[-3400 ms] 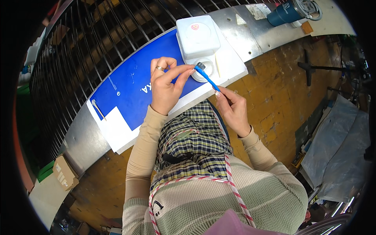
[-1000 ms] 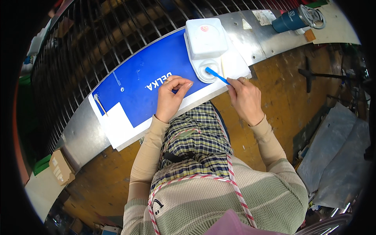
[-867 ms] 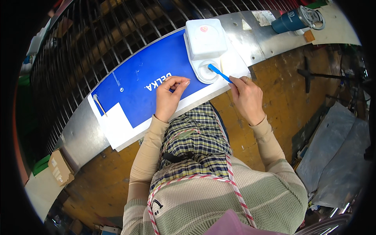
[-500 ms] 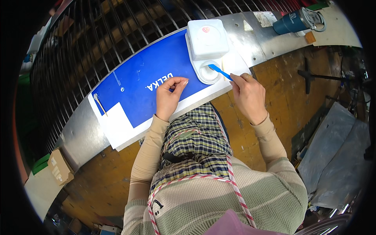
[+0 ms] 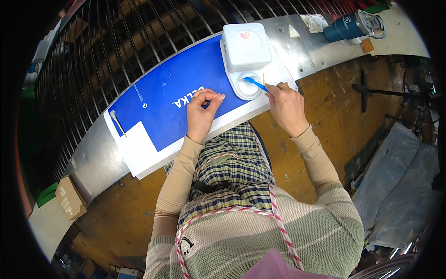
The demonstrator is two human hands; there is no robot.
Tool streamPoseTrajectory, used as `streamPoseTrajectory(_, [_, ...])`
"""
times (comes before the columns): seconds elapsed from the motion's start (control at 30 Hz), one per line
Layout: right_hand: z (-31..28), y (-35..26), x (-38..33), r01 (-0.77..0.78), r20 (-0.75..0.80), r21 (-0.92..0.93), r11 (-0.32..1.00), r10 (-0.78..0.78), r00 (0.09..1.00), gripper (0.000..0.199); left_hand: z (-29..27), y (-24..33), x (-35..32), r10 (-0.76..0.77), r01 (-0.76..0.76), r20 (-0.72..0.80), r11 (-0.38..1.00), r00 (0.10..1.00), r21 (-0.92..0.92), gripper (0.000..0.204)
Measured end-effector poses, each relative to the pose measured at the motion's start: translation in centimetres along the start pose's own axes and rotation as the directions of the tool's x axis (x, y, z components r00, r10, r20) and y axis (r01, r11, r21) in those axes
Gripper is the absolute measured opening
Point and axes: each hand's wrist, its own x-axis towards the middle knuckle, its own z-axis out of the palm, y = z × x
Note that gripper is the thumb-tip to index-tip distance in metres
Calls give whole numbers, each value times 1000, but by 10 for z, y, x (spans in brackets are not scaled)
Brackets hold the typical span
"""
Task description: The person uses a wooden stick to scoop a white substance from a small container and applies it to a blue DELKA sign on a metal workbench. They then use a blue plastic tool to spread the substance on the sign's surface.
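My right hand (image 5: 289, 109) is closed round the rear part of a slim blue plastic stick-like tool (image 5: 257, 84). Its flat tip reaches into the round well (image 5: 248, 95) at the near end of a white plastic dispenser (image 5: 248, 49). The dispenser stands on the right part of a blue sheet (image 5: 153, 100) with white borders and white lettering. Over the sheet's near middle, my left hand (image 5: 200, 116) holds its thumb and fingertips together in a pinch. Whatever may be between those fingertips is too small to make out.
A wooden stick with a whitish tip (image 5: 119, 124) lies at the sheet's left end. The metal table (image 5: 95, 160) curves around, with dark bars (image 5: 125, 42) beyond it. A teal tumbler (image 5: 346, 28) lies at far right; a cardboard box (image 5: 70, 199) sits at left.
My right hand has moved a little to the left, carrying the blue tool's tip further across the well. The left hand has hardly moved and keeps its pinch.
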Motion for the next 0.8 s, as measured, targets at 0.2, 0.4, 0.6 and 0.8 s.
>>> streamPoseTrajectory(0.2, [-6,1,-3,68,14,-12,998,-67,998,7,-6,-2,0,-72,72,11,986,997,-153,11])
streamPoseTrajectory(0.4, [-26,-19,4,40,-32,-16,999,-41,999,14,-12,4,-1,-113,101,-48,975,992,-199,13])
streamPoseTrajectory(0.6, [-42,-56,13,124,-195,187,974,-87,977,27,-71,8,-5,256,-220,-489,967,834,131,12])
streamPoseTrajectory(0.8, [-12,-97,10,198,-9,309,930,-205,979,26,-227,-16,-6,368,20,-792,902,487,431,11])
